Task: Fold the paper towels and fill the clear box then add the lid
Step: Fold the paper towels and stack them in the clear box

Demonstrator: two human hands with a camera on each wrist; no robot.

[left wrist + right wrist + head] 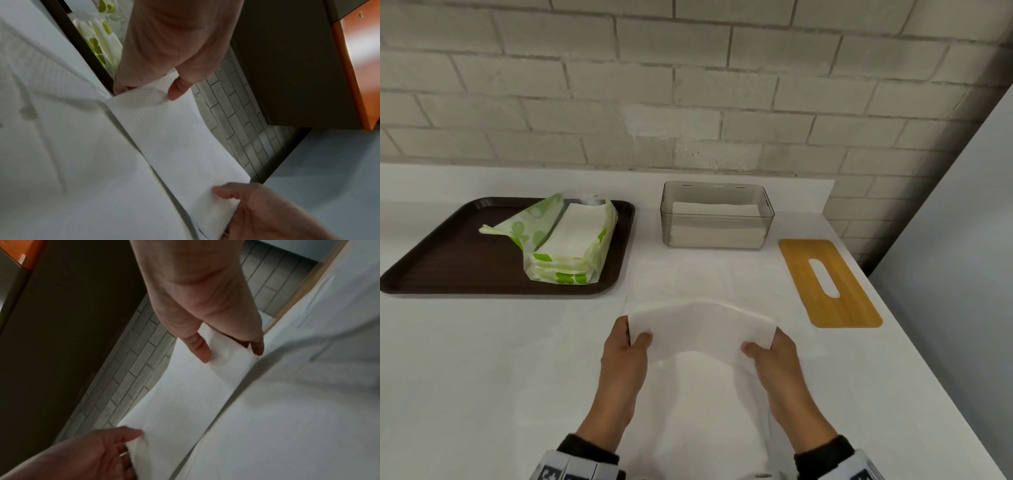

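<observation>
While the clear box (717,214) sits beyond, left hand (623,353) and right hand (777,356) pinch the paper towel (702,329) ends, thumbs on top, above the table (482,359).

The paper towel (174,138) you hold is soft white paper with tiny bumps pressed into it. The box (717,214) looks like see-through smoky plastic, smooth and a bit shiny. The lid (830,284) looks like yellow wood with a smooth, dull top. The tray (448,260) is dark brown, maybe plastic, with a fine rough grain. The pack (565,240) has thin, crinkly, shiny plastic wrap. The wall (688,85) is rough, dull brick.
</observation>
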